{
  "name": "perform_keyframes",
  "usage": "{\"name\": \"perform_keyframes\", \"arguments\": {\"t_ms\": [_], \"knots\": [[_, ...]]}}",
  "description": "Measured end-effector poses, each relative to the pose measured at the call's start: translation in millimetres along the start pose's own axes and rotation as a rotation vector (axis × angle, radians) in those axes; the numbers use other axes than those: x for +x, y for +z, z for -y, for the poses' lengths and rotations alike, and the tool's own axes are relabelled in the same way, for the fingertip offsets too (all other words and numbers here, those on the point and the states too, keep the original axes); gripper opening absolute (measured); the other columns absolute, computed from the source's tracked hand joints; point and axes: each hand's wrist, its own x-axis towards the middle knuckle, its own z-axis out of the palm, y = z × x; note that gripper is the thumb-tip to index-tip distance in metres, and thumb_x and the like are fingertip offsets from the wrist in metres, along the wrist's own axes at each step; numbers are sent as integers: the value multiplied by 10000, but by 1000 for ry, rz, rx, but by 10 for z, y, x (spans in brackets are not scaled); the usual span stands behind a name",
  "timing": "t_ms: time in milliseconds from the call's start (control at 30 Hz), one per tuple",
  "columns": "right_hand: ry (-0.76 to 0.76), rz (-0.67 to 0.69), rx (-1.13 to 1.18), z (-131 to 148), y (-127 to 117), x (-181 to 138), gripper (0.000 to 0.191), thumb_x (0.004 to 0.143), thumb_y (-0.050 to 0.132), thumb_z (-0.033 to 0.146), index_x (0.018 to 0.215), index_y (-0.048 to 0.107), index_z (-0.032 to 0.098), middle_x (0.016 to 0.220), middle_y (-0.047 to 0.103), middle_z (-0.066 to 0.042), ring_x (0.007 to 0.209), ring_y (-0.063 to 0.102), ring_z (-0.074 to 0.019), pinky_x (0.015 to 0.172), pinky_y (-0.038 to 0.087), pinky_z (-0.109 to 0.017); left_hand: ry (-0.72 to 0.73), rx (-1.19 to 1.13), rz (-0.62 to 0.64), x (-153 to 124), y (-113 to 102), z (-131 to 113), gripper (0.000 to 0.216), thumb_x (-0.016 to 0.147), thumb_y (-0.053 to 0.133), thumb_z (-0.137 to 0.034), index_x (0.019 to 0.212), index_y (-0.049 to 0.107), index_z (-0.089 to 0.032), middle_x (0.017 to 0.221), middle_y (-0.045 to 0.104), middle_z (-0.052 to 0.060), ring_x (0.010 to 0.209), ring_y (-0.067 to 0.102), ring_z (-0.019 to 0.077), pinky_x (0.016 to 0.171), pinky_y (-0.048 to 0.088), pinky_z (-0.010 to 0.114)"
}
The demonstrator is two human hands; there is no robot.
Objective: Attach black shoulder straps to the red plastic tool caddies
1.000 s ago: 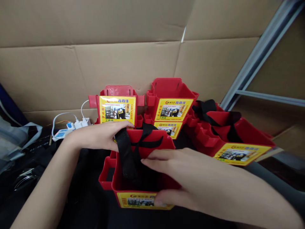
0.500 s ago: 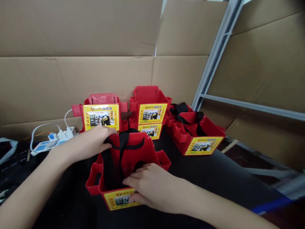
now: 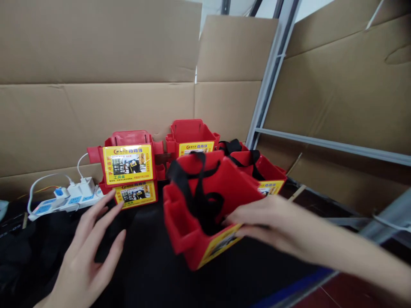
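My right hand (image 3: 266, 218) grips the front wall of a red plastic tool box (image 3: 181, 218), thumb outside over the yellow label and fingers inside. The box is tilted and turned, somewhat blurred. A black strap (image 3: 195, 188) is threaded through its back wall and lies coiled inside. My left hand (image 3: 93, 252) is off the box, fingers spread, over the black surface at the left. Just beyond its fingertips stand two stacked red tool boxes (image 3: 128, 164) with yellow labels.
More red boxes (image 3: 188, 130) stand at the back, and strapped ones (image 3: 269, 169) sit behind the held box. White chargers are plugged into a power strip (image 3: 48, 206) at the left. Cardboard sheets (image 3: 128, 111) form the back wall; a grey metal post (image 3: 272, 64) rises at the right.
My left hand has let go of the box's back rim and drawn back toward me, opening. My right hand has carried the box to the right and turned it. The view has shifted slightly.
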Motion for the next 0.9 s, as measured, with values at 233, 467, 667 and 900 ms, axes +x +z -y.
{"name": "perform_keyframes", "arguments": {"t_ms": [233, 467, 667, 900], "knots": [[492, -234, -243, -851, -1219, -327, 430, 758, 525, 483, 947, 646, 116, 846, 667, -30, 730, 587, -98, 668, 426, -194, 46, 39, 341, -510, 375, 276, 492, 862, 445, -229, 1336, 324, -286, 1441, 238, 35, 1294, 309, 232, 1024, 370, 416], [613, -264, -440, -1983, -1509, 14, 515, 728, 517, 465, 995, 636, 42, 895, 656, -65, 766, 531, -81, 738, 349, -218, 128, 65, 437, -682, 590, 353, 508, 874, 435, -246, 1358, 289, -280, 1436, 267, 38, 1279, 348, 195, 1010, 378, 340], [578, -152, -328, -2389, -1373, 259, 476, 739, 539, 423, 987, 636, 28, 919, 658, -111, 794, 550, -105, 759, 345, -221, 153, 66, 374, -665, 611, 359, 495, 864, 455, -248, 1340, 321, -263, 1389, 354, 50, 1206, 450, 160, 952, 409, 261], [590, 5, -123, -2490, -1421, 303, 401, 714, 594, 360, 930, 650, 27, 878, 675, -137, 724, 603, -129, 681, 406, -214, 133, 47, 362, -619, 608, 337, 470, 855, 453, -222, 1315, 363, -259, 1356, 405, 51, 1166, 492, 149, 935, 409, 235]]}}
